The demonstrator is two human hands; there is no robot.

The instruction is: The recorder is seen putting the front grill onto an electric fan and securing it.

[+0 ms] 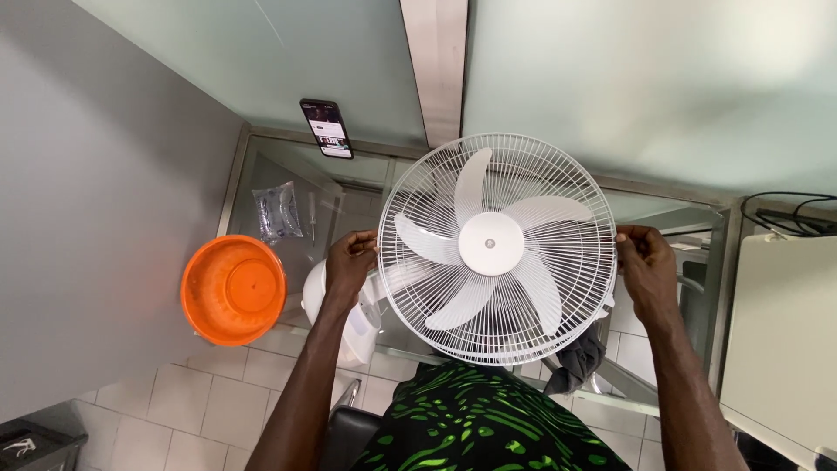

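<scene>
Above the glass table [261,174], white fan guard [497,249] between both hands, left hand [349,262] and right hand [647,266] fingers clamped on its rim

Even, soft daylight fills the scene; the frosted glass panels [610,78] at the far side are the brightest area and appear as the light source. Shadows are faint and diffuse. The glass tabletop [288,174] carries pale reflections. The white fan grille [497,249] stays sharp, its wires distinct, with slight loss of detail on the hub. Wide-angle distortion bends the straight wall and frame lines toward the left and right edges. Near corners darken mildly.
</scene>
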